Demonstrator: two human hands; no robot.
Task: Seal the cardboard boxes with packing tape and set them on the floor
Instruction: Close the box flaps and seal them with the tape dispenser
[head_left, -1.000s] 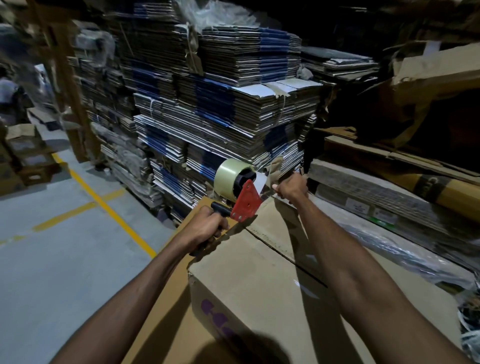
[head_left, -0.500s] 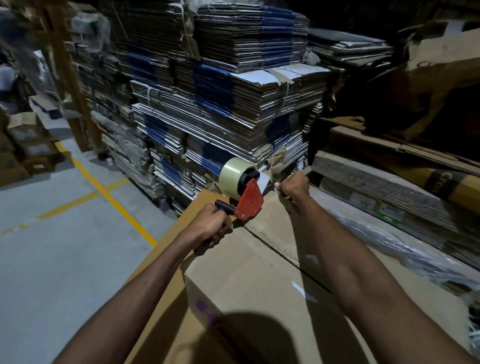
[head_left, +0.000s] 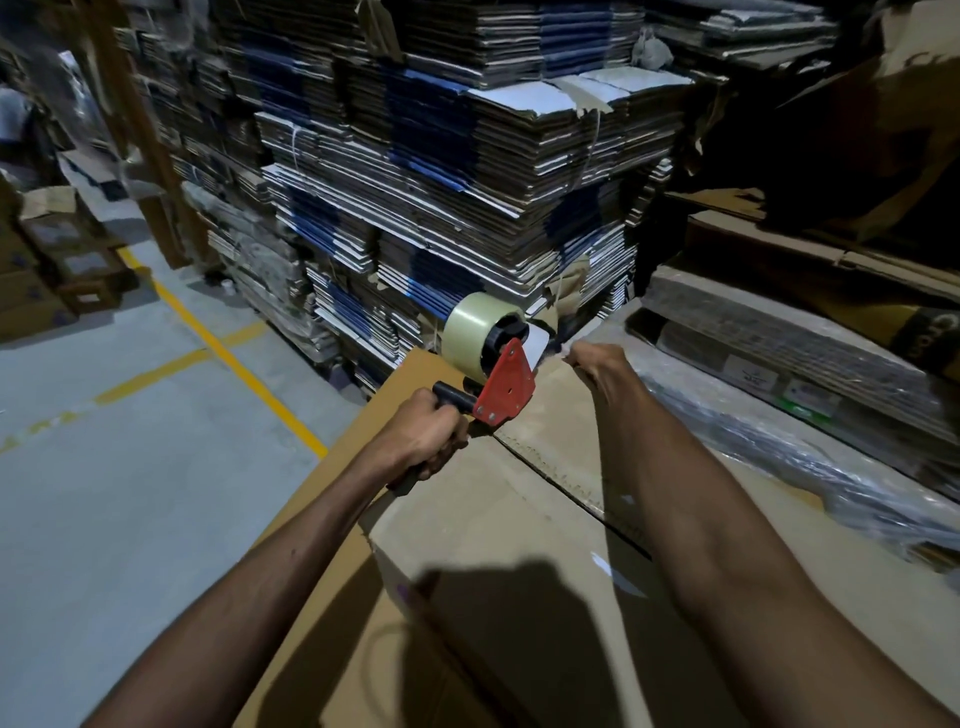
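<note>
A brown cardboard box (head_left: 498, 525) lies in front of me, its top flaps meeting in a dark seam that runs from near the dispenser toward the lower right. My left hand (head_left: 426, 436) grips the black handle of a red tape dispenser (head_left: 506, 387), which carries a roll of clear tape (head_left: 475, 338) and sits at the box's far end. Just right of the dispenser, my right hand (head_left: 595, 364) pinches the loose end of the tape near the box's far edge. A shadow covers the near part of the box.
Tall stacks of flattened cartons (head_left: 467, 171) rise right behind the box. Wrapped bundles of flat cardboard (head_left: 779, 364) lie to the right. The grey floor (head_left: 130, 467) with yellow lines (head_left: 228, 358) opens to the left, where more boxes (head_left: 47, 260) stand far off.
The dispenser and both hands stay at the box's far end, with my right hand shifted slightly right along the tape end. My head has tipped down a little.
</note>
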